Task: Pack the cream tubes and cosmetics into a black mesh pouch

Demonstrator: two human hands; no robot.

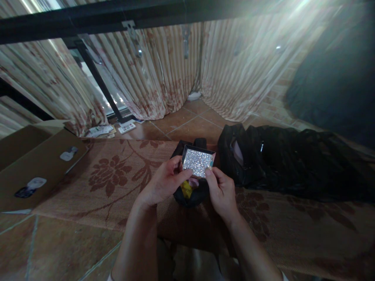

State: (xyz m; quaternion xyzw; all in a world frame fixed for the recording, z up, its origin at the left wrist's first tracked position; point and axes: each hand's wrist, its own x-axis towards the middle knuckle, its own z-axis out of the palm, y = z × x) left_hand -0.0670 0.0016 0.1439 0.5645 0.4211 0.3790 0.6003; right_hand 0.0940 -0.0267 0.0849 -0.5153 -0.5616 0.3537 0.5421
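Observation:
Both of my hands hold a small rectangular plaque with a silver glitter face and a mirror-like bevelled rim [198,160]. My left hand [165,177] grips its left side, thumb across the lower left corner. At the lower right corner my right hand [221,189] pinches it, thumb on the face. Beneath the plaque stands an open black bag [190,201], partly hidden by it and my hands. Inside the bag a yellow item [186,189] and something pinkish show, their kinds unclear.
On the left is an open cardboard box [49,164]. Black bags [281,160] lie in a row to the right on the patterned rug [137,164]. Papers [101,130] lie by the long curtains [155,74]. A dark bar [164,17] crosses the top of the view.

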